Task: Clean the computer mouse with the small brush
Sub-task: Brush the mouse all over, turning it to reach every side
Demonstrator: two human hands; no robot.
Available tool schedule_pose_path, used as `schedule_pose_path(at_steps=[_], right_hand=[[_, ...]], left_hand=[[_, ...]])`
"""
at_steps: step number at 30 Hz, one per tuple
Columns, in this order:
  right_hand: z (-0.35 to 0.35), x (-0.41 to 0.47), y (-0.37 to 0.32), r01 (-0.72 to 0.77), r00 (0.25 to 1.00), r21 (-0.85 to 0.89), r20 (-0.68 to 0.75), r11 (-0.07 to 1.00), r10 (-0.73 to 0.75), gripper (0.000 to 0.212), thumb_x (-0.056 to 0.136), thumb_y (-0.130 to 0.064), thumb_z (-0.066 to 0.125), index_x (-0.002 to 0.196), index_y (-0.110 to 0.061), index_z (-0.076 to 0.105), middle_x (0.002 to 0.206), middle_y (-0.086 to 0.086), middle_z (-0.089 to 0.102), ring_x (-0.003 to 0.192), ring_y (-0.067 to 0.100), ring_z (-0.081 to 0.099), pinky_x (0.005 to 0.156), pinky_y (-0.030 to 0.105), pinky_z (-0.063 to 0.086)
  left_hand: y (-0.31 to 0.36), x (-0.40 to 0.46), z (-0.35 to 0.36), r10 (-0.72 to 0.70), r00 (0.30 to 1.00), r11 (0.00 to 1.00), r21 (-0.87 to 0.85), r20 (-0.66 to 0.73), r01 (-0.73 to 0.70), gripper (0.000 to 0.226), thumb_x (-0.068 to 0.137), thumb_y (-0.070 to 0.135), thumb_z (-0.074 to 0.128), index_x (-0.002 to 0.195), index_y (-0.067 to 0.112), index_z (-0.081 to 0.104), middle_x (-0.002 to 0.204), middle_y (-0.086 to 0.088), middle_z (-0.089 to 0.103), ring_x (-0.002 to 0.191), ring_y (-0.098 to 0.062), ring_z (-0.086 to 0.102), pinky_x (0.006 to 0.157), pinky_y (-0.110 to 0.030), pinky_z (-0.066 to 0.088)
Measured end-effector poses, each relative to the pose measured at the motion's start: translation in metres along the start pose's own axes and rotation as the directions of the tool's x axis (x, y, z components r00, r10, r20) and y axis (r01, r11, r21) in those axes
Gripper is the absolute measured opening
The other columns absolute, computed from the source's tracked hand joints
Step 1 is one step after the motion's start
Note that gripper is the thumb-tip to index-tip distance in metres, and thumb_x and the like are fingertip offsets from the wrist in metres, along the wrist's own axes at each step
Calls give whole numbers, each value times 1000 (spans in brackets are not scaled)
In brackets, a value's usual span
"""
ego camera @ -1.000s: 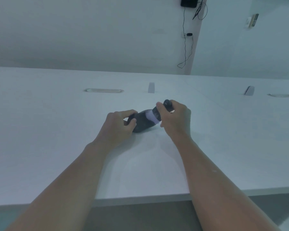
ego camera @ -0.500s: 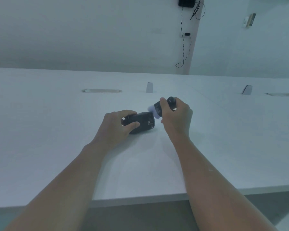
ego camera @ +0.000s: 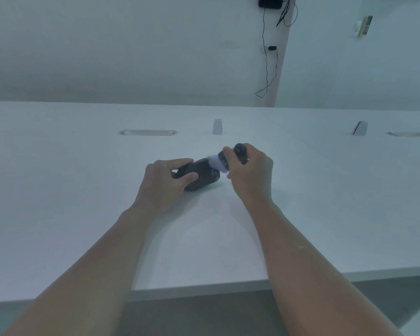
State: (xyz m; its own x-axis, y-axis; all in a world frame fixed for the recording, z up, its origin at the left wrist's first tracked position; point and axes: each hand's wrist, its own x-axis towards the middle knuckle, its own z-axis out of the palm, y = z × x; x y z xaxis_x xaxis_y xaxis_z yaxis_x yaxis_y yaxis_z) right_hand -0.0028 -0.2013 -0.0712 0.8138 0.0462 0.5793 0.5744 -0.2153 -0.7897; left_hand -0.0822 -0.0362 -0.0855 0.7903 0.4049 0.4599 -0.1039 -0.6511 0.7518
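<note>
Left hand (ego camera: pixel 166 180) grips the light, hard, slippery mouse (ego camera: pixel 199 174) by its sides mid-bench (ego camera: pixel 58 190); right hand (ego camera: pixel 249 170) pinches the soft-bristled brush (ego camera: pixel 220 161).

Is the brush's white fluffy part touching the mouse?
Touching. The head view shows the brush bristles lying against the far end of the mouse, no gap.

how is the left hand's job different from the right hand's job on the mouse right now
The left hand holds the dark computer mouse on the white table; the right hand grips the small dark brush with white bristles. The left sits low by the table; the right is raised above the mouse's right end, bristles on it. Both are curled around something.
</note>
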Motion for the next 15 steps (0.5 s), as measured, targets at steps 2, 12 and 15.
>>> schedule_pose_path(at_steps=[2, 12, 15], right_hand=[[-2, -2, -4, 5, 996, 51, 94, 999, -10, 22, 94, -23, 73, 80, -7, 70, 62, -2, 66, 55, 14, 64, 53, 23, 48], [-2, -4, -9, 2, 996, 74, 85, 997, -8, 21, 93, -25, 74, 81, -8, 71, 64, 1, 68, 54, 19, 67, 53, 29, 52], [-4, -2, -9, -45, 998, 127, 41, 991, 40, 22, 94, -25, 73, 81, -8, 70, 61, 3, 66, 48, 14, 63, 51, 28, 51]], left_hand=[[1, 0, -1, 3, 1000, 998, -61, 0, -3, 17, 87, 21, 80, 103, 25, 81, 76, 5, 76, 56, 2, 64, 64, -10, 47], [-8, 7, -5, -145, 987, 870, -466, 72, 162, 17, 91, 11, 75, 100, 24, 83, 100, -4, 82, 104, -28, 77, 101, -50, 57], [-7, 6, -6, -206, 973, 794, -563, 107, 230, 14, 93, 10, 73, 102, 14, 82, 103, -11, 81, 101, -28, 77, 99, -47, 58]])
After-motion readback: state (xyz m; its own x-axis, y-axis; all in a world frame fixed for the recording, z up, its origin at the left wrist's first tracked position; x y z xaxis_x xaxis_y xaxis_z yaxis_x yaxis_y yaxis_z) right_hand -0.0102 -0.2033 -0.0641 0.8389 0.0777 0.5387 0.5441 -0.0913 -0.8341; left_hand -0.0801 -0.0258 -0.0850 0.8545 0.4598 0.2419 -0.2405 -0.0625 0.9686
